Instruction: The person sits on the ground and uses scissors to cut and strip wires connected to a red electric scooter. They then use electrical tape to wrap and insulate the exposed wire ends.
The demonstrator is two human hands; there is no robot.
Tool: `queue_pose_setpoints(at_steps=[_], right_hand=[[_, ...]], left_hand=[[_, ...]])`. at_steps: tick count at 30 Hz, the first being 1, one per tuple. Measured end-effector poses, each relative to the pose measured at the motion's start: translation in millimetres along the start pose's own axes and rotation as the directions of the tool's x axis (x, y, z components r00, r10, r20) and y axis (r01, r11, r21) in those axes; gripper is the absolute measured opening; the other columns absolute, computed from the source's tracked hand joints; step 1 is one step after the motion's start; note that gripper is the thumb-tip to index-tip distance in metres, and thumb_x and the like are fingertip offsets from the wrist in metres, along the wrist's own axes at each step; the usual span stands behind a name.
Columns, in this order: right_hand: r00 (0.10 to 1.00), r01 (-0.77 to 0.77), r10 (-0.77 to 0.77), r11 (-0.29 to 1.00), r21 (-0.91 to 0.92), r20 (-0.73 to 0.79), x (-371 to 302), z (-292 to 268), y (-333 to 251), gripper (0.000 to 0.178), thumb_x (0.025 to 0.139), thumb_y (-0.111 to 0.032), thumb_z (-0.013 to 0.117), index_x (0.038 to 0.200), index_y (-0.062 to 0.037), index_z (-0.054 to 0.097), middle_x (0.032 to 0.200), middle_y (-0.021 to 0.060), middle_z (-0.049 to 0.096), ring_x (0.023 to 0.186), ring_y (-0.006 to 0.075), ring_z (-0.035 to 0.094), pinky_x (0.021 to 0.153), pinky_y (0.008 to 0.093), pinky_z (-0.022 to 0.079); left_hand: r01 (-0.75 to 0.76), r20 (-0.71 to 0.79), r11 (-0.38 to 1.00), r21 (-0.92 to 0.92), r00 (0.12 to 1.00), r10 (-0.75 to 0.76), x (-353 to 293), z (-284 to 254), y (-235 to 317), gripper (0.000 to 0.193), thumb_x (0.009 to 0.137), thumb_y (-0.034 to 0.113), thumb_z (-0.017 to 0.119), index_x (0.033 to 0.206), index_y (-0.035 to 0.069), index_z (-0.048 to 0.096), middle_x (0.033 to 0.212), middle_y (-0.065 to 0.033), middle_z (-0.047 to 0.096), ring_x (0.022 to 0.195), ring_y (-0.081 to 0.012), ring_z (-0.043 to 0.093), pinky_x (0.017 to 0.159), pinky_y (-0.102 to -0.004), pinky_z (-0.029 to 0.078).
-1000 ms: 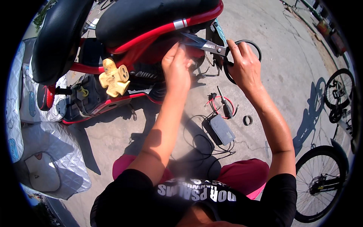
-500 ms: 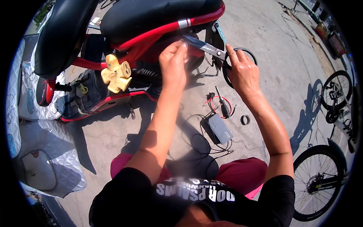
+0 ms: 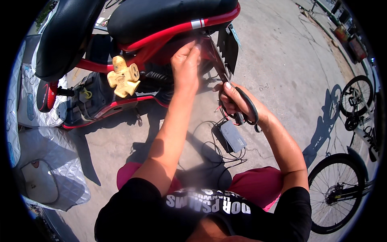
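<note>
My left hand is closed in a pinch beside the rear of a red electric scooter, below its black seat. What lies between its fingertips is too small to make out. My right hand is wrapped round the black loop handles of a large pair of scissors. The blades point up and leftward, with their tips under the seat's rear, just right of my left fingertips. A yellow cross-shaped multi-socket adapter hangs at the scooter's near side.
On the concrete between my arms lies a grey box with black cables. A screwdriver is partly hidden behind my right hand. A silver quilted cover is at the left. Bicycles stand at the right.
My right hand has dropped and turned palm-up, swinging the scissors from a slant to a steeper angle. Its fingers now hide much of the red wire and screwdriver. My left hand has barely moved.
</note>
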State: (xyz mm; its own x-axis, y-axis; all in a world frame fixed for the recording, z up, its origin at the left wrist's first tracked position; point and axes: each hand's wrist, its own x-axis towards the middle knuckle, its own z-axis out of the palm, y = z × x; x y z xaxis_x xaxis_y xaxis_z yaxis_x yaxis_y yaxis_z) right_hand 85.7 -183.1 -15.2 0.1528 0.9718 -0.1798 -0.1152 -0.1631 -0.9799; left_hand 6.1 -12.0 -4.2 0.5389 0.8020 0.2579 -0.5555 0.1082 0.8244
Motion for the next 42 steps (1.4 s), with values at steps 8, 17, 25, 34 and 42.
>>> queue_pose_setpoints(at_steps=[8, 17, 25, 34, 42], right_hand=[[0.996, -0.05, 0.026, 0.956, 0.288, 0.087, 2.1, 6.3, 6.8, 0.062, 0.097, -0.058, 0.036, 0.112, 0.0006, 0.051, 0.069, -0.0034, 0.035, 0.05, 0.0051, 0.03, 0.041, 0.0209, 0.026], [0.981, -0.148, 0.075, 0.882, 0.448, 0.177, -4.9, 15.4, -9.7, 0.066, 0.097, -0.059, 0.035, 0.114, 0.0034, 0.049, 0.071, -0.0006, 0.035, 0.048, 0.0066, 0.03, 0.04, 0.0207, 0.025], [0.979, -0.148, 0.06, 0.865, 0.48, 0.195, -0.4, 9.4, -0.3, 0.068, 0.097, -0.059, 0.035, 0.117, 0.0045, 0.048, 0.071, -0.0008, 0.036, 0.05, 0.0064, 0.031, 0.04, 0.0208, 0.024], [0.996, -0.088, 0.068, 0.814, 0.575, 0.057, 0.6, 34.1, -7.8, 0.062, 0.098, -0.057, 0.036, 0.111, 0.0018, 0.051, 0.07, -0.0018, 0.035, 0.049, 0.006, 0.029, 0.04, 0.0198, 0.024], [0.995, -0.102, 0.096, 0.845, 0.525, 0.037, -18.4, 53.0, -31.7, 0.059, 0.099, -0.054, 0.036, 0.111, 0.0013, 0.052, 0.069, -0.0023, 0.035, 0.049, 0.0052, 0.028, 0.038, 0.0197, 0.022]], left_hand=[[0.022, -0.008, 0.999, -0.033, 1.0, -0.023, -3.5, 8.6, 8.6, 0.021, 0.093, 0.004, 0.055, 0.109, -0.001, 0.067, 0.075, 0.0063, 0.058, 0.062, 0.0001, 0.042, 0.056, -0.0159, 0.032], [-0.016, 0.058, 1.0, -0.01, 0.998, 0.017, -2.9, 1.3, 6.0, 0.023, 0.093, 0.004, 0.054, 0.111, -0.002, 0.066, 0.077, 0.0054, 0.058, 0.063, -0.0008, 0.041, 0.058, -0.0169, 0.032], [-0.024, 0.054, 1.0, 0.017, 0.998, 0.023, -4.5, 4.5, 6.0, 0.024, 0.093, 0.004, 0.053, 0.112, -0.002, 0.066, 0.081, 0.0029, 0.062, 0.062, -0.0016, 0.044, 0.058, -0.0176, 0.035], [-0.054, -0.066, 0.993, 0.106, 0.996, 0.061, -9.2, 12.8, 2.2, 0.026, 0.093, 0.004, 0.053, 0.114, -0.004, 0.065, 0.096, -0.0041, 0.068, 0.08, -0.0065, 0.058, 0.073, -0.021, 0.046], [-0.062, -0.057, 0.996, 0.066, 0.996, 0.066, -7.5, 9.9, -1.6, 0.026, 0.093, 0.004, 0.052, 0.115, -0.004, 0.064, 0.095, -0.0021, 0.067, 0.081, -0.006, 0.057, 0.074, -0.0203, 0.045]])
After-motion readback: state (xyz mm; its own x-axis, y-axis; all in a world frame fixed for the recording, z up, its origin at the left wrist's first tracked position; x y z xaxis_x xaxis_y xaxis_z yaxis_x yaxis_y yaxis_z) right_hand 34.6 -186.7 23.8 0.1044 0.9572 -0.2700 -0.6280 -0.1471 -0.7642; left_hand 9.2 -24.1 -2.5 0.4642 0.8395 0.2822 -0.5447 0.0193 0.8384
